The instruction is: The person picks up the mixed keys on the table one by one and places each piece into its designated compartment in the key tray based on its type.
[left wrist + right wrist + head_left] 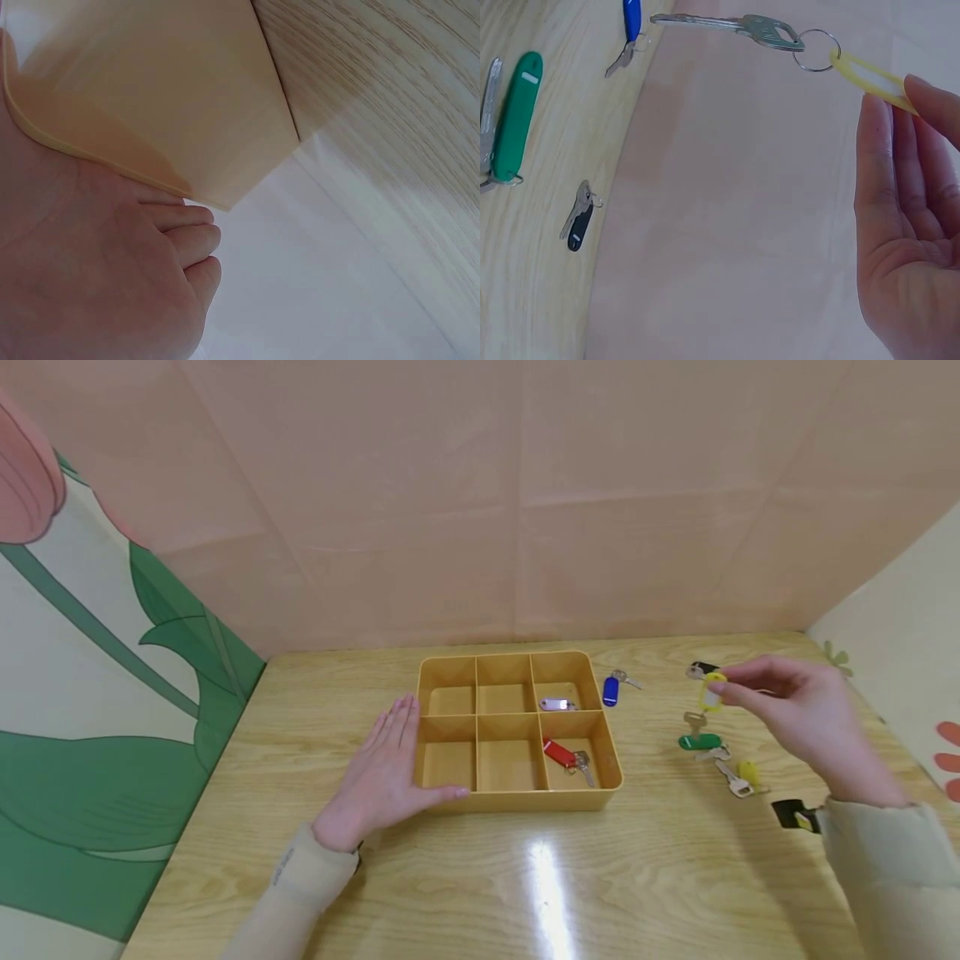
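Bright glare streak on table (457, 877), soft shadows, dimmer wrist views

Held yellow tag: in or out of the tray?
Out: the right hand pinches the yellow tag above the table, right of the tray.

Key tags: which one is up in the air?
The yellow tag pinched in the fingers of the right hand, its key attached. The other tags, even the second yellow one, lie on the table or in the box.
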A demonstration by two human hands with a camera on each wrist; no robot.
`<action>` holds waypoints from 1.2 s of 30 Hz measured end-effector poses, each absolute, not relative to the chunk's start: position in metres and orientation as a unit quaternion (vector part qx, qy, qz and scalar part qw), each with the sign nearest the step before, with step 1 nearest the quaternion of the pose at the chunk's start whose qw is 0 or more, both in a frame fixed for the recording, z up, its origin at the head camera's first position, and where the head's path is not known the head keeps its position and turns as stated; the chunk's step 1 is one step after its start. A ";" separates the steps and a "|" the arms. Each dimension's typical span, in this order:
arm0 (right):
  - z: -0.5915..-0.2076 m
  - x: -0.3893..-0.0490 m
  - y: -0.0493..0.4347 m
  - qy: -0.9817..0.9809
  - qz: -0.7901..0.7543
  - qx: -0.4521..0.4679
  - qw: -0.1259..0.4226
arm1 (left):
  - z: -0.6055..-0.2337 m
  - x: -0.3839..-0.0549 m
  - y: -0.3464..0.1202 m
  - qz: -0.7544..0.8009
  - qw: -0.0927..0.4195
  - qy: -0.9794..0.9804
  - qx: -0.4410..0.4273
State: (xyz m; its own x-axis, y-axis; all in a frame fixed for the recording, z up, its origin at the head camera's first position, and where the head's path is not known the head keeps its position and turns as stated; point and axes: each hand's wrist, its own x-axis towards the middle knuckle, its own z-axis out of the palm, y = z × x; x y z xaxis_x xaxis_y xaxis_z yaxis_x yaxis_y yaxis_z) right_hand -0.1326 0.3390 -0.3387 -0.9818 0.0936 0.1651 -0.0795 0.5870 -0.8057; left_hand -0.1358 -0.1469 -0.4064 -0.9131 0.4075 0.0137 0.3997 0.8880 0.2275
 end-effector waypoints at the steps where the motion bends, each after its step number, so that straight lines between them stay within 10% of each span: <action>1: -0.338 -0.133 0.338 -0.883 0.458 -0.001 0.097 | -0.406 -0.136 -0.147 0.113 0.017 0.971 0.208; 36: -0.322 -0.140 0.304 -0.867 0.485 0.026 0.114 | -0.408 -0.137 -0.147 0.105 0.014 0.972 0.211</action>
